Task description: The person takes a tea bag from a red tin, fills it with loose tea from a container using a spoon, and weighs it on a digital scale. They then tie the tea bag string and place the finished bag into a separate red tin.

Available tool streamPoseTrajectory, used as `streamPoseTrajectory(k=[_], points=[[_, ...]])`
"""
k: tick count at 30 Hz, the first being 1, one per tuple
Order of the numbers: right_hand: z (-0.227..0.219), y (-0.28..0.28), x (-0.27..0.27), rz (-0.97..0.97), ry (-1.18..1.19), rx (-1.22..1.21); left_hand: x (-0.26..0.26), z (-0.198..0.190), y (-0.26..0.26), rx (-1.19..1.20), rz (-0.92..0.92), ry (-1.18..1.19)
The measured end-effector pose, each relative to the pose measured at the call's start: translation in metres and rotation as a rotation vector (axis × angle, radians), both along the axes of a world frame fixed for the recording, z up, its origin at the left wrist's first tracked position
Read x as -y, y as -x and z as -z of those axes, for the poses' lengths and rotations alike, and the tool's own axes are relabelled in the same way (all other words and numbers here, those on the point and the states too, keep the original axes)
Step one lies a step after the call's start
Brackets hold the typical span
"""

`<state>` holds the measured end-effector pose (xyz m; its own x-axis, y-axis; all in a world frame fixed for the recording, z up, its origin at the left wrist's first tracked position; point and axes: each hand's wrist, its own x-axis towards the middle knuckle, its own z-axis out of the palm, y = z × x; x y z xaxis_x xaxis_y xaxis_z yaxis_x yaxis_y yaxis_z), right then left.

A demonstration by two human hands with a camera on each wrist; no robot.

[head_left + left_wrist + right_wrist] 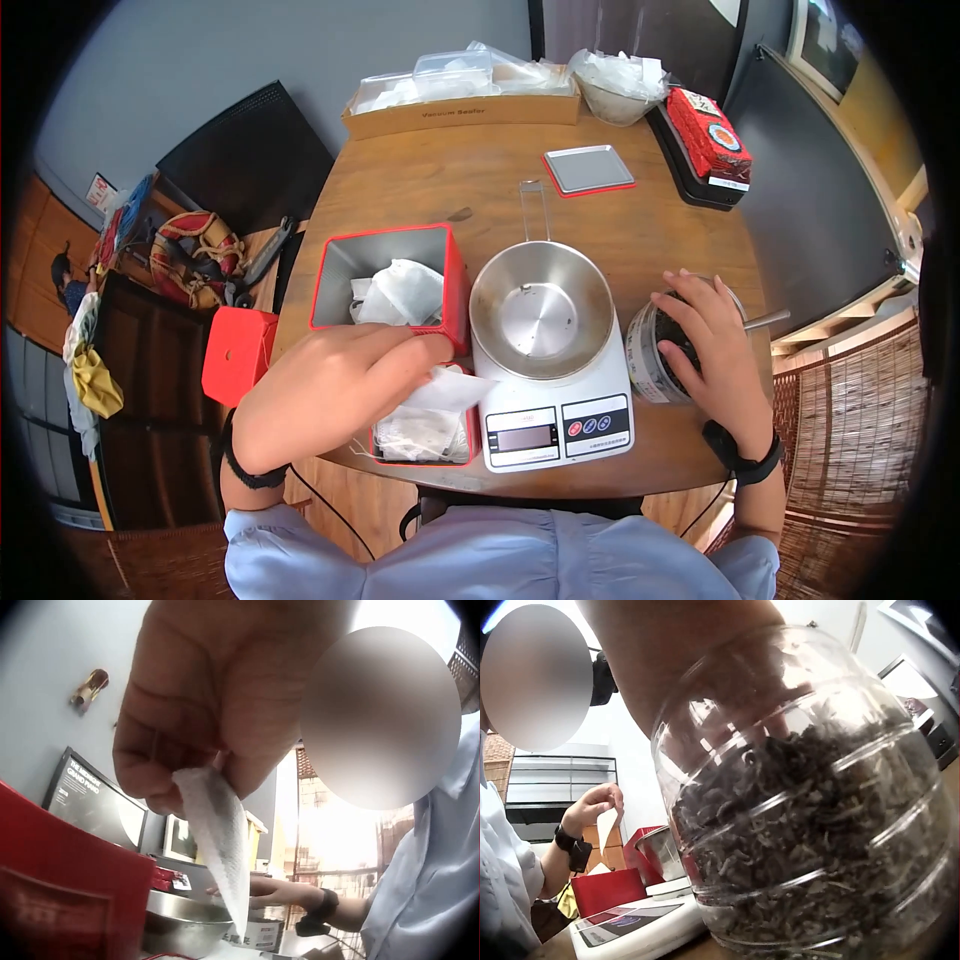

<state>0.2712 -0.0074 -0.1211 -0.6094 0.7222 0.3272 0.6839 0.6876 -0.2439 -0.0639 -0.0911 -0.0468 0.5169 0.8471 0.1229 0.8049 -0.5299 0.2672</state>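
A white paper tea bag [217, 840], flat and hanging down, is pinched between the thumb and fingers of my left hand [345, 385]. That hand is above a small red tin [474, 440] filled with more white bags [425, 432]. My right hand [718, 355] rests over the mouth of a clear jar [648, 368], its fingers spread. Dark dried tea leaves [802, 840] fill much of the jar, and a spoon handle [768, 320] sticks out past its rim. Between the hands, a metal pan [540, 310] with a few dark specks sits on a white kitchen scale [560, 400].
A larger red tin [457, 275] holding white bags stands left of the pan. Behind are a grey-and-red lid [590, 168], a cardboard box [460, 118] of plastic pieces, a bowl [615, 103] and a red package [708, 135]. A red box [238, 355] stands off the table's left side.
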Motion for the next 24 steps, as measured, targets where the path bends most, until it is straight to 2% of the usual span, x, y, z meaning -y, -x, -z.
streamPoseTrajectory(k=[3, 5, 6, 7, 9, 10, 12, 13, 15, 17, 19, 21, 24], points=[[-0.008, 0.002, 0.005, 0.029, -0.096, 0.053, -0.016, -0.009, -0.02, 0.089, 0.098, 0.068], [-0.021, 0.005, 0.013, -0.103, -0.047, -0.083, -0.024, -0.01, -0.035, 0.11, 0.137, 0.07], [-0.029, 0.01, 0.019, -0.166, -0.031, -0.119, -0.026, -0.013, -0.044, 0.127, 0.09, 0.137], [-0.029, 0.015, 0.024, -0.145, -0.034, -0.12, -0.029, -0.014, -0.052, 0.141, 0.047, 0.204], [-0.027, 0.024, 0.034, -0.297, 0.281, -0.412, -0.034, -0.013, -0.069, 0.174, 0.123, 0.223], [-0.03, 0.026, 0.036, -0.267, 0.268, -0.419, -0.036, -0.015, -0.078, 0.234, 0.163, 0.212], [-0.037, 0.027, 0.039, -0.276, 0.746, -0.392, -0.039, -0.011, -0.091, 0.339, 0.231, 0.166], [-0.032, 0.027, 0.037, -0.256, 0.739, -0.405, -0.04, -0.01, -0.093, 0.332, 0.254, 0.169], [-0.019, 0.026, 0.029, -0.358, 0.662, -0.526, -0.042, -0.011, -0.096, 0.448, 0.155, 0.326], [-0.02, 0.028, 0.025, -0.296, 0.667, -0.591, -0.048, -0.012, -0.093, 0.456, 0.212, 0.324], [-0.023, 0.029, 0.021, -0.319, 0.812, -0.829, -0.054, -0.013, -0.09, 0.486, 0.296, 0.323], [-0.022, 0.03, 0.015, -0.358, 0.802, -0.823, -0.057, -0.015, -0.092, 0.459, 0.273, 0.325], [-0.017, 0.033, 0.008, -0.437, 0.796, -0.804, -0.064, 0.0, -0.093, 0.514, 0.347, 0.205]])
